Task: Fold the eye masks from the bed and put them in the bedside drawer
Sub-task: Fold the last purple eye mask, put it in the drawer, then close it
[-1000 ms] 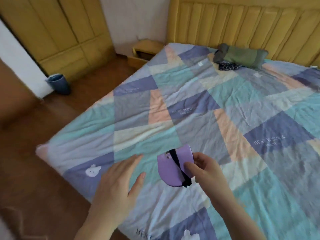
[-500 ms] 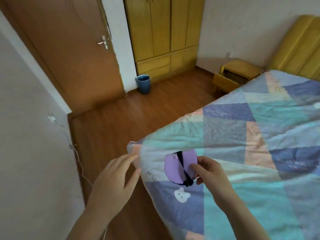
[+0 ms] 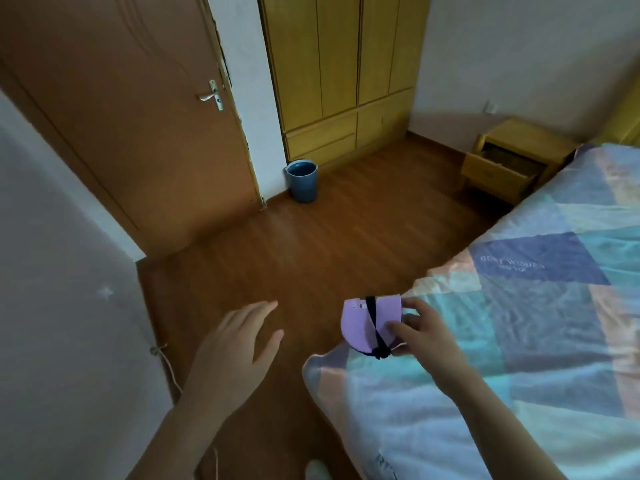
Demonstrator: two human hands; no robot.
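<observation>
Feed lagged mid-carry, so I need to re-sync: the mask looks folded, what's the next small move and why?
Probably carry it toward the bedside drawer. The right hand already pinches the folded purple eye mask, strap wrapped round it, the left hand is open and empty, and the drawer stands pulled open across the floor, beside the bed.

Both forearms are bare from the wrists back to the lower edge of the view; no sleeve, cuff, watch or bracelet shows behind the fingers. The left hand (image 3: 231, 344) wears no ring or glove, and its fingers (image 3: 258, 308) look slim with short nails. The right hand (image 3: 429, 336) is likewise ungloved and ringless, its fingers (image 3: 403, 327) bare to the tips.
</observation>
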